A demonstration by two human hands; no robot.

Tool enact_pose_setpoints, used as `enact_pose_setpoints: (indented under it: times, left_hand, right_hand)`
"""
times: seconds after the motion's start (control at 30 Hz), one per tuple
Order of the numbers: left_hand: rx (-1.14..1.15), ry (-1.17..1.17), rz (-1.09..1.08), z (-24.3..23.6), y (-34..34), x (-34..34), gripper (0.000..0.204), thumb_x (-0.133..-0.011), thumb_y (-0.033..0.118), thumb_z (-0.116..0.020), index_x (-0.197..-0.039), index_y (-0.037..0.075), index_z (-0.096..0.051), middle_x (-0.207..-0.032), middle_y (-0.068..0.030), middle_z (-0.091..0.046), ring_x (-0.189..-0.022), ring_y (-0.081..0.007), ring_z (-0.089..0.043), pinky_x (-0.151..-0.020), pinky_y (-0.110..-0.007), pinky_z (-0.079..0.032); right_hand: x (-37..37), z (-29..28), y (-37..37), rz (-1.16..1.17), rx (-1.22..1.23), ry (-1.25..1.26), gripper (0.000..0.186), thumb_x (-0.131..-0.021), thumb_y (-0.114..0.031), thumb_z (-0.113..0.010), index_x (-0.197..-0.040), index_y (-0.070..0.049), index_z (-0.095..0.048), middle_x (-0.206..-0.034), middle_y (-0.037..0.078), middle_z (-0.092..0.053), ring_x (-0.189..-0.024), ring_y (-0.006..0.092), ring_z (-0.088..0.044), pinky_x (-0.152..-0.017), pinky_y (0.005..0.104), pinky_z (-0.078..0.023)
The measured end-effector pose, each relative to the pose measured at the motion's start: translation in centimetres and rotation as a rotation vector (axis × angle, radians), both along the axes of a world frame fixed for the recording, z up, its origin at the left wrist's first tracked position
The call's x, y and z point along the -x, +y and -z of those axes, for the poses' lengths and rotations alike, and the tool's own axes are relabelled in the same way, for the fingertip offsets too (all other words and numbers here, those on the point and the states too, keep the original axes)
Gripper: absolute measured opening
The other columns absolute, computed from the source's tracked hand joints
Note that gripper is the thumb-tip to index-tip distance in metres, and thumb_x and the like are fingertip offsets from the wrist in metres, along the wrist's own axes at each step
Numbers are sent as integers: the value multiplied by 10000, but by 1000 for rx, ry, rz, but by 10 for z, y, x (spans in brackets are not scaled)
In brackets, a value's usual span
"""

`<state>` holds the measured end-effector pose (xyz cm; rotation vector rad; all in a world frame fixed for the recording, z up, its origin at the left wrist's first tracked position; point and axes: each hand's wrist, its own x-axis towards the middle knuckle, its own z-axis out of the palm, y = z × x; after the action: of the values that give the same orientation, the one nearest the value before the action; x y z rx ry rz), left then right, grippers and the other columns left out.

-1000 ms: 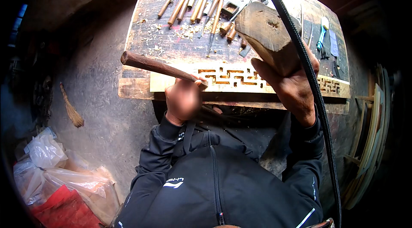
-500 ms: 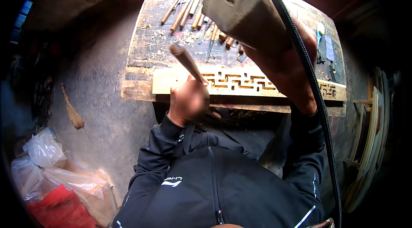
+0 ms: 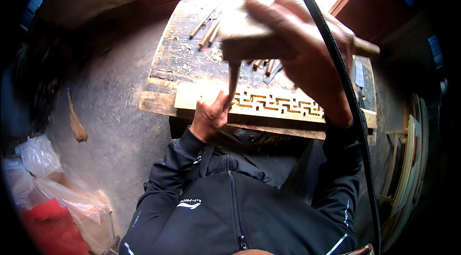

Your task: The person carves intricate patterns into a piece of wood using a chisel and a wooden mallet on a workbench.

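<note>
At the workbench [image 3: 156, 103]: mallet [image 3: 257, 49], handled tool [image 3: 234, 79] and patterned board [image 3: 194, 95]

Along the near edge of the bench: the board, long, pale and flat, with angular openings cut through it; its left end plain.

Left hand [image 3: 211, 116]: fingers closed around the lower part of the handled tool, at the left end of the cut pattern. Tool upright, slightly tilted, of brown wood; its lower end hidden by the hand.

Right hand [image 3: 314, 58]: wrapped around the mallet, raised above the bench. Mallet of wood, blocky, blurred; a narrower end projects beyond the hand on the right. Its underside meets the top of the tool in view; whether the two touch, cannot tell.

Behind the board: several hand tools [image 3: 210, 34] with wooden handles, partly covered by the mallet and right hand; pale shavings [image 3: 211, 55] scattered nearby. At the right side of the bench, a flat bluish piece [image 3: 359, 73].

On the floor at left: one straw broom [image 3: 75, 123]; clear plastic sheeting [image 3: 36, 154] with a red sheet [image 3: 55, 228] near it. At right: long boards [image 3: 408, 159], standing together. Across the front of the view: one black braided cable [image 3: 346, 77], passing before the right hand.
</note>
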<state>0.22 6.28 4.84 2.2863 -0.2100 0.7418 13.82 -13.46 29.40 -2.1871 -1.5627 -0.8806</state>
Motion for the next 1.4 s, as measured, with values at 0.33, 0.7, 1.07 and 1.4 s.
enact_pose_setpoints:
  times: [0.33, 0.7, 1.07, 1.4]
  left_hand:
    - [-33, 1, -32, 0, -3, 7, 230, -930, 3, -808, -1099, 9, -652, -782, -183, -657, -741, -412, -707, -632, -470, -532]
    - [616, 49, -138, 22, -10, 16, 128, -1110, 52, -666, -1214, -23, -670, -993, -108, -824, -934, -166, -783, -867, -333, -618]
    - [709, 11, -77, 28, -6, 15, 85, -1106, 42, -673, -1165, -19, -659, -1001, -110, -830, -946, -146, -767, -894, -311, -605]
    - [467, 33, -86, 12, -6, 15, 83, -1077, 17, -699, -1151, -12, -672, -960, -115, -826, -893, -205, -817, -779, -331, -640]
  right_hand:
    - [9, 17, -4, -17, -271, 96, 461, -950, -181, -854, -1387, -104, -729, -1081, 73, -786, -936, 237, -777, -772, 352, -636]
    - [23, 63, -21, 25, -356, 247, 588, -796, -86, -915, -1364, -72, -767, -1139, 182, -803, -1007, 330, -804, -871, 425, -638]
    - [23, 78, -26, -4, -334, 391, 627, -765, -90, -936, -1362, -28, -755, -1167, 203, -798, -1058, 360, -802, -920, 408, -630]
    - [25, 62, -23, -13, -229, 395, 717, -775, -165, -994, -1428, -53, -719, -1274, 194, -785, -1170, 330, -781, -1013, 406, -607]
